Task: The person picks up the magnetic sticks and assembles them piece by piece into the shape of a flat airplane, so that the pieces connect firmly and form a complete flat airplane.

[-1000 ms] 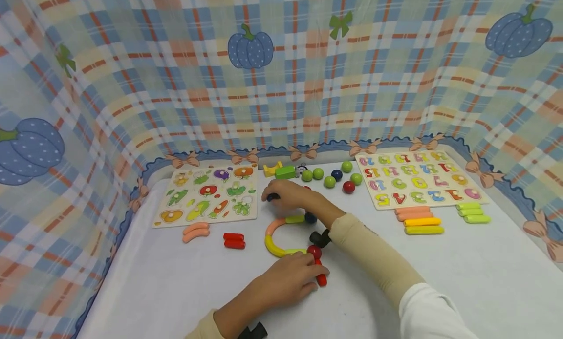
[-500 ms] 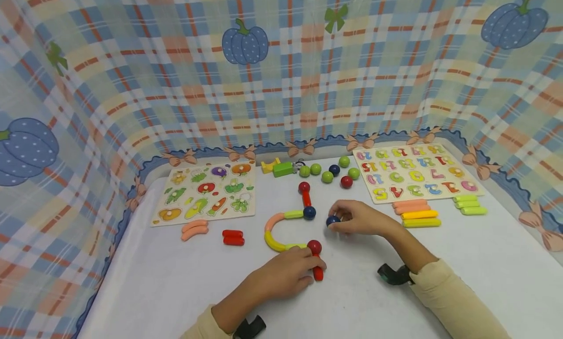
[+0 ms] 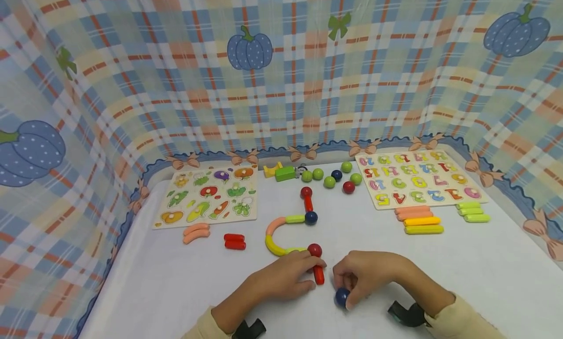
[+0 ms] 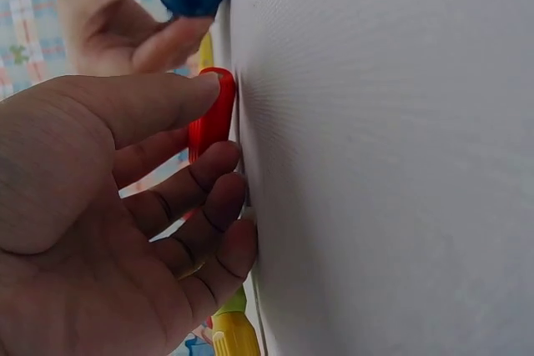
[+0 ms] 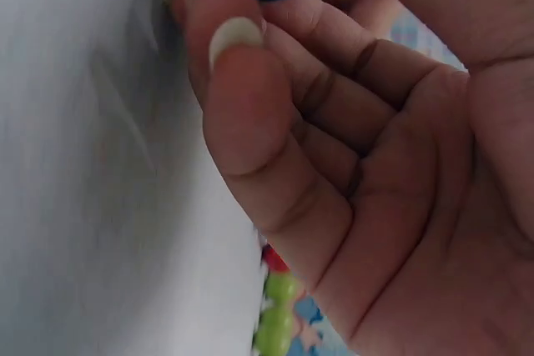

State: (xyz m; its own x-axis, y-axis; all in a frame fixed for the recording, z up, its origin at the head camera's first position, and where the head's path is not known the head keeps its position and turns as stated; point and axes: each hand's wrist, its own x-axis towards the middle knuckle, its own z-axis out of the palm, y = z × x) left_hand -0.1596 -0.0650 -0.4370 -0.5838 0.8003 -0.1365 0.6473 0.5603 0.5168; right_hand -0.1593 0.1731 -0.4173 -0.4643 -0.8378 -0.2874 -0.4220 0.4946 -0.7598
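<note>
My right hand [image 3: 367,275] pinches a dark blue ball [image 3: 341,297] between thumb and fingers, low over the white tabletop; the ball also shows at the top of the right wrist view. Beside it my left hand [image 3: 283,275] holds a short red stick [image 4: 215,118] between thumb and index finger. The stick's far end meets a red ball [image 3: 314,250]. From that ball a chain curves left: a light green stick, a yellow curved piece [image 3: 273,246], a pink curved piece [image 3: 275,225], another green stick [image 3: 294,219], a second blue ball [image 3: 311,218], a red stick and a red ball [image 3: 306,192].
Loose green, red and blue balls [image 3: 329,182] lie at the back, near a green block [image 3: 285,173]. A vegetable puzzle board [image 3: 252,214] stands left, a number board [image 3: 382,178] right. Spare sticks [image 3: 424,229] lie at both sides. A plaid curtain [image 3: 281,85] encloses the table.
My right hand has left the upper red stick, come right and then toward me with the blue ball. My left hand stays on the lower red stick.
</note>
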